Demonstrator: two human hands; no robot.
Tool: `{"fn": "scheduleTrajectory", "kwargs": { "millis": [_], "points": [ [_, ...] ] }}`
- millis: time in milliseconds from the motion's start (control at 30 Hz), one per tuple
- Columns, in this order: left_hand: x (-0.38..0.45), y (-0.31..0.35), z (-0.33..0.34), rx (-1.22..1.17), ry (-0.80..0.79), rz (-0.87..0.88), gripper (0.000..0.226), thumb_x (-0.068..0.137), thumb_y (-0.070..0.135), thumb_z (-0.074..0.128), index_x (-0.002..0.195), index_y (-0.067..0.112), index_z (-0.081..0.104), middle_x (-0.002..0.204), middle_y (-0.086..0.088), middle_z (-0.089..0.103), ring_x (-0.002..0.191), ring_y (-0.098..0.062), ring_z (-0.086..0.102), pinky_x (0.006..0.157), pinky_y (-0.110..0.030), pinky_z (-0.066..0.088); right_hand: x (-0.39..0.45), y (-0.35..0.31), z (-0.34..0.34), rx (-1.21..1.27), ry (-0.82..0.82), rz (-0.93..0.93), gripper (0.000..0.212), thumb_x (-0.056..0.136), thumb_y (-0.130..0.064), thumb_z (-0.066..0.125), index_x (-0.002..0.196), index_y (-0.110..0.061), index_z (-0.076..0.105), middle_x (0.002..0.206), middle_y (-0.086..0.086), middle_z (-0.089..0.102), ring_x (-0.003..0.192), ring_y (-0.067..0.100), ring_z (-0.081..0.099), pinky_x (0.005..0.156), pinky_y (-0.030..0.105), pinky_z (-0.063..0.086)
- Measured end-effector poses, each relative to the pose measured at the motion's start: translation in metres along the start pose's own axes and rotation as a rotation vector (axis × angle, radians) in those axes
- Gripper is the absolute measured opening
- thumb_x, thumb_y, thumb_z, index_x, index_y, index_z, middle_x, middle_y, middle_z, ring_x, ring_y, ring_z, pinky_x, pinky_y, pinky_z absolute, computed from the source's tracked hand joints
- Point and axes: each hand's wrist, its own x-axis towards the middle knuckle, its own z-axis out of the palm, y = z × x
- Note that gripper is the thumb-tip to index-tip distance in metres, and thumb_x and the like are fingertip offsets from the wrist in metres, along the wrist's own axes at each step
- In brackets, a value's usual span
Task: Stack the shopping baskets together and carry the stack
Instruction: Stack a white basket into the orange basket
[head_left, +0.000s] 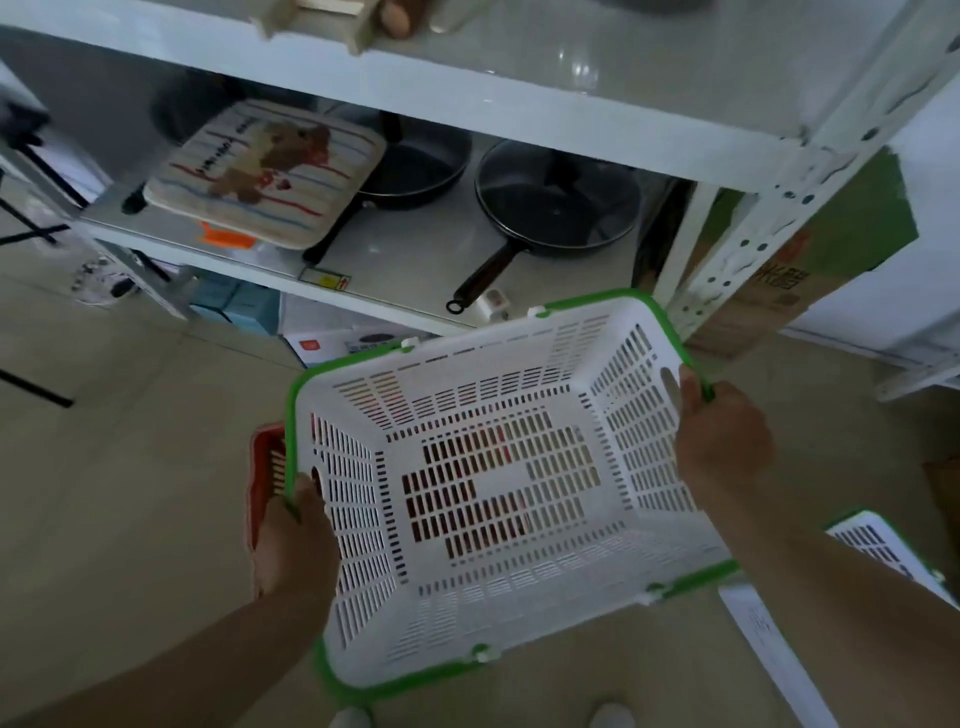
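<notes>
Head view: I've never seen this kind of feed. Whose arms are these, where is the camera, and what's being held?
No machine here: the camera sits on a person's head, looking down at their own bare arms. The left hand and right hand each keep a grip on an end of a white basket with a green rim. A red basket shows beneath it, through the slots and at the left. Another green-rimmed basket lies on the floor at right. Ahead, a white shelf holds frying pans.
</notes>
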Motion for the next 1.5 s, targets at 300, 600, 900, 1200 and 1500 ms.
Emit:
{"fn": "scheduleTrajectory", "kwargs": {
  "millis": [300,600,900,1200,1500],
  "points": [
    [0.096,-0.038,-0.057,0.073,0.081,-0.109,0.049,0.098,0.050,0.030,0.088,0.008,0.055,0.068,-0.013,0.056,0.059,-0.024,0.054,0.060,-0.040,0.049,-0.057,-0.079,0.068,0.055,-0.104,-0.050,0.063,0.099,-0.055,0.031,0.092,-0.001,0.063,0.090,0.020,0.065,0.078,0.034,0.061,0.060,0.033,0.036],
    [0.160,-0.083,-0.048,0.058,0.057,-0.240,0.047,0.099,0.045,0.035,0.099,0.003,0.058,0.066,-0.007,0.058,0.054,-0.023,0.057,0.066,-0.040,0.052,-0.076,-0.106,0.147,-0.054,-0.253,-0.082,0.062,0.102,-0.048,0.025,0.108,0.000,0.064,0.099,0.021,0.067,0.092,0.036,0.065,0.066,0.035,0.042],
    [0.193,-0.147,-0.016,0.279,0.076,-0.284,0.061,0.096,0.049,0.027,0.100,0.000,0.061,0.087,-0.025,0.065,0.080,-0.041,0.064,0.073,-0.044,0.051,-0.083,-0.099,0.213,-0.111,-0.366,-0.131,0.052,0.104,-0.034,0.028,0.104,0.004,0.063,0.099,0.024,0.068,0.093,0.038,0.065,0.067,0.033,0.040],
    [0.206,-0.175,-0.001,0.464,0.044,-0.280,0.050,0.098,0.040,0.028,0.109,-0.001,0.056,0.110,-0.027,0.057,0.096,-0.046,0.060,0.088,-0.047,0.050,-0.099,-0.086,0.255,-0.182,-0.459,-0.072,0.044,0.102,-0.029,0.035,0.106,0.005,0.063,0.106,0.023,0.066,0.098,0.037,0.064,0.079,0.039,0.050],
    [0.207,-0.180,0.006,0.441,0.085,-0.222,0.039,0.098,0.017,0.035,0.123,0.003,0.061,0.113,-0.028,0.063,0.095,-0.045,0.061,0.082,-0.044,0.050,-0.107,-0.083,0.273,-0.229,-0.442,-0.071,0.035,0.098,-0.022,0.045,0.123,0.000,0.053,0.120,0.019,0.055,0.105,0.033,0.060,0.080,0.039,0.049]
  ]
}}
